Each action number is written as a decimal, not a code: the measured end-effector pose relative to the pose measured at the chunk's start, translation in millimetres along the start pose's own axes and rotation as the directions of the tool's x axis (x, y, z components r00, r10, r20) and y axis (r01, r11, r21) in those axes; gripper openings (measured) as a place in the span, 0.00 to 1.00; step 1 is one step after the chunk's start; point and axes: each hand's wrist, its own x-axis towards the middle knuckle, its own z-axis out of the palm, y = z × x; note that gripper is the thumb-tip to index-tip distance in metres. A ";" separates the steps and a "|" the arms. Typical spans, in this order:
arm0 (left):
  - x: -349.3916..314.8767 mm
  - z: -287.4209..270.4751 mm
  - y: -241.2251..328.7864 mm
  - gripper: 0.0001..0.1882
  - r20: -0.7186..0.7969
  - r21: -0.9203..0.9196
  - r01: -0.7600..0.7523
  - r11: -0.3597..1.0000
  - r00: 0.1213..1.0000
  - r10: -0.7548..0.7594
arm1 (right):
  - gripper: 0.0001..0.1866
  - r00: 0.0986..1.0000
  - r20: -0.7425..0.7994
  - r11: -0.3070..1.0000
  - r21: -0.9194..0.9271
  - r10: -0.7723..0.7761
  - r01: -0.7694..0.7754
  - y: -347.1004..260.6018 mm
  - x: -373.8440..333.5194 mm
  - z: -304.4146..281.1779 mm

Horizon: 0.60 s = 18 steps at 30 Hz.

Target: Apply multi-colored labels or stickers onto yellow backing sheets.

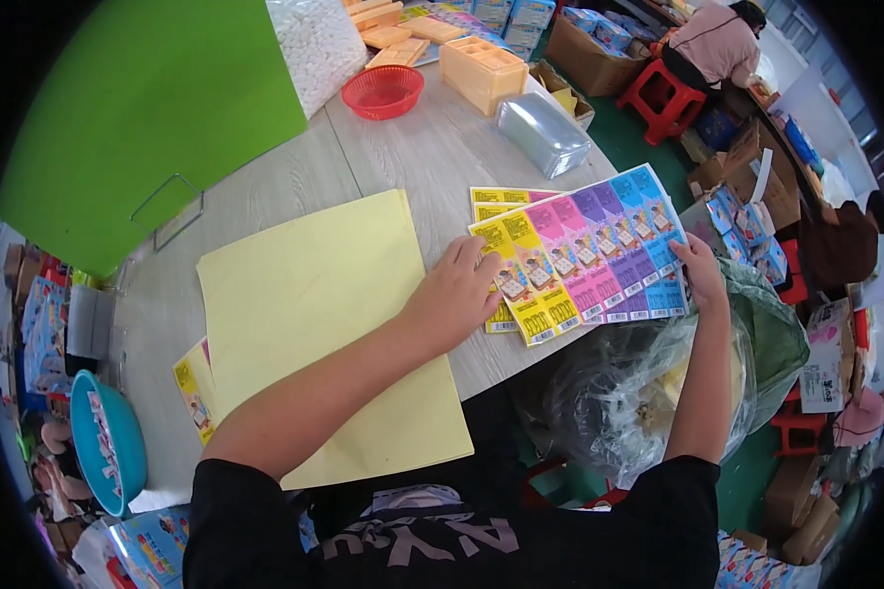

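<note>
A printed sticker sheet (589, 250), striped in yellow, pink, purple and blue, is held at a tilt over the table's right edge. My left hand (457, 294) pinches its left edge, the fingertips partly hidden. At the opposite edge, my right hand (699, 270) grips the blue end between thumb and fingers. More sheets of the same print (496, 199) lie under it, their yellow edges showing. Beneath my left forearm is large pale yellow paper (304, 285); the corner of another printed sheet (194, 393) sticks out from its left side.
Along the table's far side are a red basket (383, 93), an orange plastic box (481, 74) and clear plastic trays (543, 134). A green board (157, 118) stands at left, above a teal basin (108, 442). Plastic bags (638, 393) hang at right. Another person (712, 44) sits beyond.
</note>
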 end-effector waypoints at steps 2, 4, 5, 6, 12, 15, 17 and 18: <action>-0.7 0.0 -3.6 0.27 0.023 0.002 0.007 1.000 1.000 -0.007 | 0.16 0.989 -0.093 0.991 -0.083 -0.116 0.109 -1.3 -5.8 5.5; -0.3 -5.2 -1.3 0.30 0.009 -0.020 0.035 0.999 0.999 -0.035 | 0.16 0.965 -0.132 0.971 -0.109 -0.225 0.212 -2.3 -17.0 3.8; 1.1 -7.7 0.1 0.34 0.002 -0.046 0.059 0.997 0.998 -0.059 | 0.16 0.930 -0.173 0.943 -0.136 -0.325 0.305 -2.1 -24.3 1.2; 0.7 -9.5 0.1 0.34 -0.004 -0.034 0.062 0.997 0.998 -0.062 | 0.17 0.927 -0.215 0.950 -0.135 -0.307 0.283 -8.5 -35.7 0.4; 15.3 -6.7 -22.9 0.41 -0.101 -0.618 0.221 0.755 0.930 -0.354 | 0.20 0.742 -0.341 0.681 0.301 -0.577 0.667 -15.0 -69.1 9.2; 20.9 -30.1 -5.8 0.34 0.024 -0.893 0.142 0.427 0.963 -0.270 | 0.22 0.670 -0.397 0.612 0.280 -0.627 0.739 -27.4 -79.8 26.3; 28.2 -33.8 -23.0 0.24 -0.086 -0.736 0.123 0.666 0.959 -0.271 | 0.24 0.665 -0.362 0.605 0.279 -0.653 0.746 -30.6 -79.6 23.2; 29.7 -32.2 -26.1 0.24 -0.090 -0.732 0.116 0.672 0.961 -0.263 | 0.25 0.667 -0.322 0.607 0.277 -0.672 0.745 -32.1 -79.4 25.1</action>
